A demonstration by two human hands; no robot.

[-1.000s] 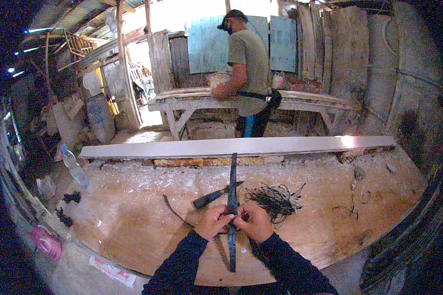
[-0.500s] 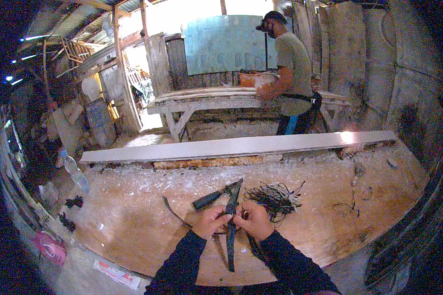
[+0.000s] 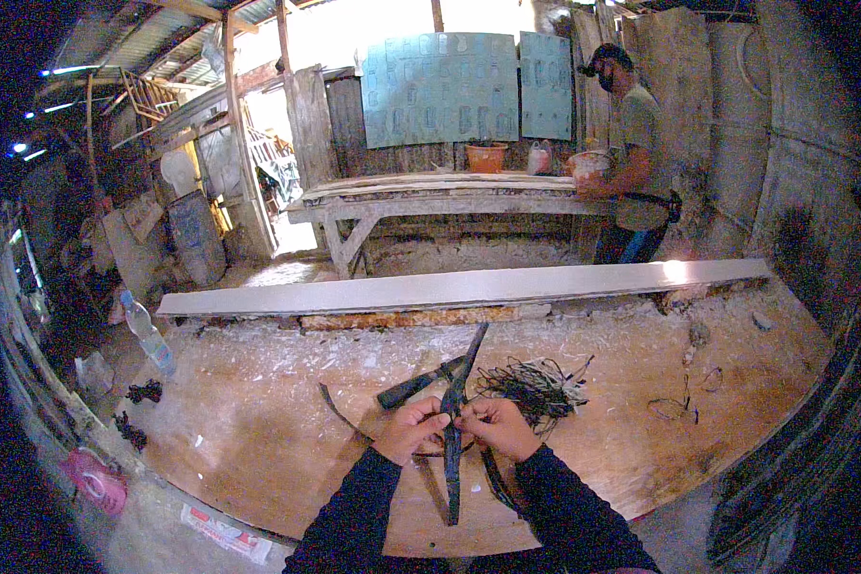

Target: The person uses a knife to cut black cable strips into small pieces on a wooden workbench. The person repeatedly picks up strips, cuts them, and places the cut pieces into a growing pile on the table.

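Note:
My left hand pinches a long dark flat strip that runs nearly upright between my hands, its upper end tilted to the right. Fingers closed, my right hand pinches at the strip's right edge; any smaller piece there is too small to make out. Behind the strip lies a tool with a thick dark handle, partly hidden. Just beyond my right hand is a tangled bundle of dark and pale cords. A thin dark band curves out beside my left hand.
A long white board spans the far edge of the wooden table. On the left lie a plastic bottle and dark tangled bits. Beyond, a person holds a bucket at a bench with an orange tub.
The strip's upper end has swung up and to the right, while both my hands stay nearly in place. The person behind has moved right along the bench with the bucket.

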